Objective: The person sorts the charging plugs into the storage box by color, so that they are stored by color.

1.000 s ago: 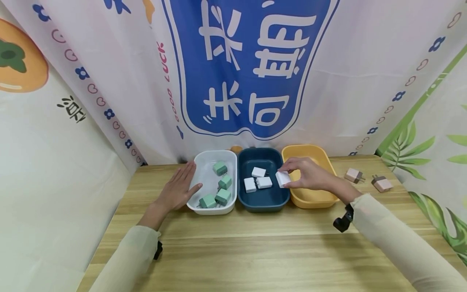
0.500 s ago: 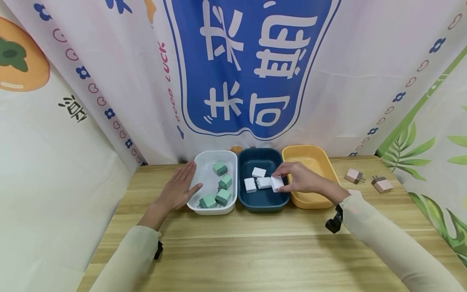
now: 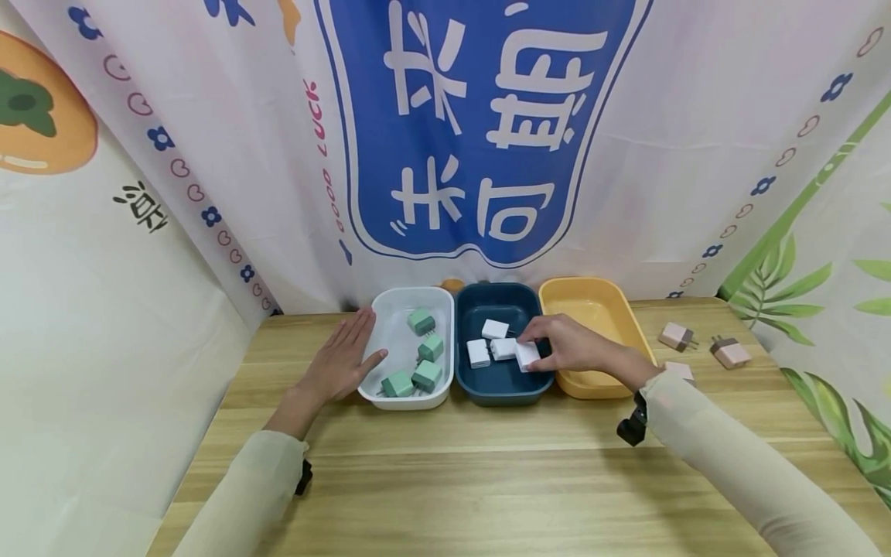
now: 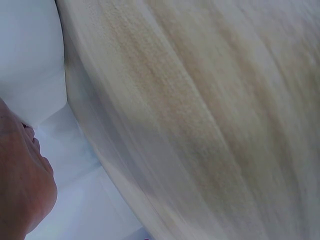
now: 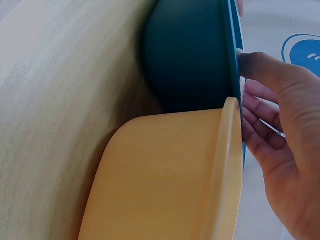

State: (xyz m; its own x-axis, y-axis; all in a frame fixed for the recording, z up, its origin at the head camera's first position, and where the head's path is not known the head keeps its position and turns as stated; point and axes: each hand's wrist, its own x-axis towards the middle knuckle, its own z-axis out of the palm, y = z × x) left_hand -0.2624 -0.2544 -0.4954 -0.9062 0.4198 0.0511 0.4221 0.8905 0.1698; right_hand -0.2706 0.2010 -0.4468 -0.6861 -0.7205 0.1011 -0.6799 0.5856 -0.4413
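In the head view my right hand (image 3: 567,344) reaches into the dark blue bin (image 3: 497,396), pinching a white charger plug (image 3: 527,356) between thumb and fingers. Several more white plugs (image 3: 479,353) lie just left of it in that bin. The right wrist view shows the thumb and fingers of the right hand (image 5: 290,115) at the blue bin's rim, the plug mostly hidden there. My left hand (image 3: 339,360) rests with straight fingers against the left side of the white bin (image 3: 407,404), which holds several green plugs (image 3: 427,375).
A yellow bin (image 3: 599,387) stands right of the blue one, under my right forearm. Pink and brown plugs (image 3: 731,352) lie on the wooden table (image 3: 445,480) at the right, one partly hidden by the right sleeve. A printed curtain (image 3: 557,139) hangs behind the bins.
My right hand has moved left and down from the yellow bin's edge into the blue bin, carrying the white plug. The left hand has stayed in place.
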